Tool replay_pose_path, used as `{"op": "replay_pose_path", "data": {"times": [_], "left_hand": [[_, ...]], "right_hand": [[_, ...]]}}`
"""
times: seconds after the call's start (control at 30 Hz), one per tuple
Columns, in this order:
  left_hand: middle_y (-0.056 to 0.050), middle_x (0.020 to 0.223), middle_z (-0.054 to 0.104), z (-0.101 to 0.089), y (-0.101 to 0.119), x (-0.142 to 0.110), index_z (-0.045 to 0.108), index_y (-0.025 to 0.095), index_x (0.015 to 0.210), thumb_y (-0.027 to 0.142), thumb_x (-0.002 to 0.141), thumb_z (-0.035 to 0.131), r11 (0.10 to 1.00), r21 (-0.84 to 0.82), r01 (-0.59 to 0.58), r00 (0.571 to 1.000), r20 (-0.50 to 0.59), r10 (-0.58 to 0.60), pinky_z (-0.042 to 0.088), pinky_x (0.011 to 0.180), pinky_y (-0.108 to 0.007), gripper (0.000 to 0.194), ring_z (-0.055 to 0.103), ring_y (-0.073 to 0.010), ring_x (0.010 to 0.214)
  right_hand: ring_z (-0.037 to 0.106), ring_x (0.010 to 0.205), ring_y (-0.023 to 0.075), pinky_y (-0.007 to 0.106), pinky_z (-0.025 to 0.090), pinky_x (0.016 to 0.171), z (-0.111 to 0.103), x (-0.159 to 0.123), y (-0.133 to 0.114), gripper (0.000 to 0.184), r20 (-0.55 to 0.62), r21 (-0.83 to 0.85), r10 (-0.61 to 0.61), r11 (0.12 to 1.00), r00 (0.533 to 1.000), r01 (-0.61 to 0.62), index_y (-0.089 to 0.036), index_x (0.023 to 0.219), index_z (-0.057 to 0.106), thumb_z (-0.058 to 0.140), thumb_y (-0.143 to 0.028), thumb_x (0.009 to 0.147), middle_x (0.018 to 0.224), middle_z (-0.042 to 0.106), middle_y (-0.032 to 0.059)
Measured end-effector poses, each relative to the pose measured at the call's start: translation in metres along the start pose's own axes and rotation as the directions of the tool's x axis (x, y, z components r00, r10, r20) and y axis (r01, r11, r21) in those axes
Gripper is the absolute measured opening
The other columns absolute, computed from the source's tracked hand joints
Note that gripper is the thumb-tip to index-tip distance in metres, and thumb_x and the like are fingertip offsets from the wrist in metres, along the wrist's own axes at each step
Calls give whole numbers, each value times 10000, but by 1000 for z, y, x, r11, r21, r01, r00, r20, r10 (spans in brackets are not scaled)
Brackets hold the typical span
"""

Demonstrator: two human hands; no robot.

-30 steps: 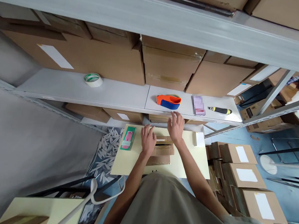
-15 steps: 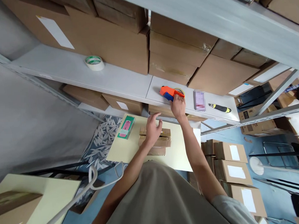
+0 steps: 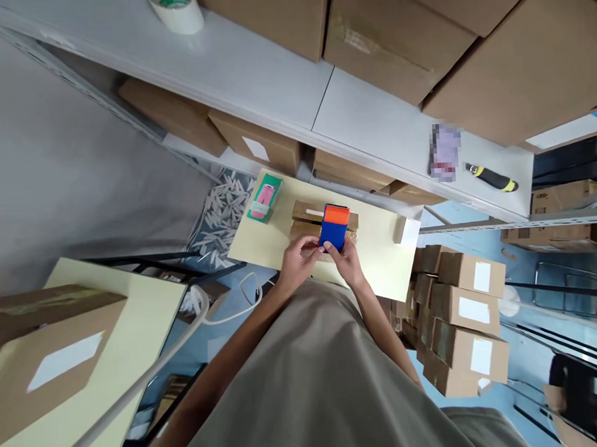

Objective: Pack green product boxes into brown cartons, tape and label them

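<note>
An orange and blue tape dispenser (image 3: 335, 227) is held up over the pale yellow table (image 3: 253, 239), its toothed edge facing away from me. My right hand (image 3: 349, 263) grips its lower end, thumb laid on the blue part. On the other side, my left hand (image 3: 298, 262) has its fingers closed at the dispenser's lower left edge. Below and behind the dispenser lies a brown cardboard box (image 3: 305, 213) on the table, partly covered by my hands. A green package with a pink item (image 3: 264, 198) rests at the table's far left corner.
On the grey shelf (image 3: 373, 119) ahead are a tape roll (image 3: 182, 13), a blurred-out purple item (image 3: 445, 152) and a black and yellow utility knife (image 3: 493, 177). Cartons (image 3: 465, 291) are stacked right of the table. A white curved metal bar (image 3: 184, 339) crosses at left.
My right hand has brought the tape dispenser from the shelf down over the table. My left hand has closed in to meet it. The view has tilted downward.
</note>
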State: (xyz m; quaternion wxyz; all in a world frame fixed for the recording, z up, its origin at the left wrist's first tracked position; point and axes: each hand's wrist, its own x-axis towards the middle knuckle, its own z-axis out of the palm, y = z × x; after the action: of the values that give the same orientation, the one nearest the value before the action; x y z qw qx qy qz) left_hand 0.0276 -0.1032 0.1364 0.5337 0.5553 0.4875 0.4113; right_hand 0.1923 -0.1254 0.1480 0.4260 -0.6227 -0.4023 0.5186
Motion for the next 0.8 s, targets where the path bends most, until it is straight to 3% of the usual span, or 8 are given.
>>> {"op": "replay_pose_path", "data": {"times": [0.2, 0.3, 0.43, 0.63, 0.8], "left_hand": [[-61, 1013, 797, -18, 1, -8, 765, 222, 1016, 552, 950, 759, 994, 82, 79, 981, 170, -92, 602, 857, -354, 337, 723, -213, 883], [-76, 1060, 802, -23, 0, -3, 785, 213, 1106, 566, 890, 812, 990, 24, 140, 979, 146, -142, 594, 881, -360, 415, 726, -229, 936], [-95, 1129, 811, -31, 4, 15, 778, 195, 1252, 658, 870, 802, 945, -190, 265, 964, 63, -258, 591, 954, -371, 600, 748, -267, 1072], [-88, 996, 825, -47, 14, 41, 819, 191, 907, 671, 775, 879, 931, -159, 328, 941, 139, -308, 572, 933, -380, 501, 740, -297, 1042], [-82, 962, 822, -53, 5, 43, 818, 194, 897, 715, 739, 892, 947, -100, 305, 940, 193, -283, 570, 865, -356, 550, 727, -255, 947]], "right_hand": [[676, 929, 236, 406, 626, 901, -4, -3, 9, 685, 88, -33, 40, 999, 995, -37, -219, 1141, 648, 723, -850, 887, 1018, 733, 59], [700, 978, 251, 414, 634, 928, -6, -5, 11, 697, 121, -63, 40, 997, 992, -33, -220, 1168, 645, 693, -863, 905, 1059, 749, 75], [751, 1020, 270, 412, 638, 916, -11, -13, 10, 685, 276, -61, 100, 994, 956, -87, -226, 1235, 617, 715, -825, 917, 1099, 766, 98], [737, 931, 254, 401, 623, 859, -23, -19, 4, 586, 407, -193, 154, 978, 900, -80, -212, 1207, 638, 762, -712, 928, 1049, 763, 85], [713, 867, 237, 380, 608, 808, -27, -16, 5, 595, 415, -292, 181, 955, 892, -58, -202, 1235, 659, 748, -704, 927, 1020, 755, 71]]}}
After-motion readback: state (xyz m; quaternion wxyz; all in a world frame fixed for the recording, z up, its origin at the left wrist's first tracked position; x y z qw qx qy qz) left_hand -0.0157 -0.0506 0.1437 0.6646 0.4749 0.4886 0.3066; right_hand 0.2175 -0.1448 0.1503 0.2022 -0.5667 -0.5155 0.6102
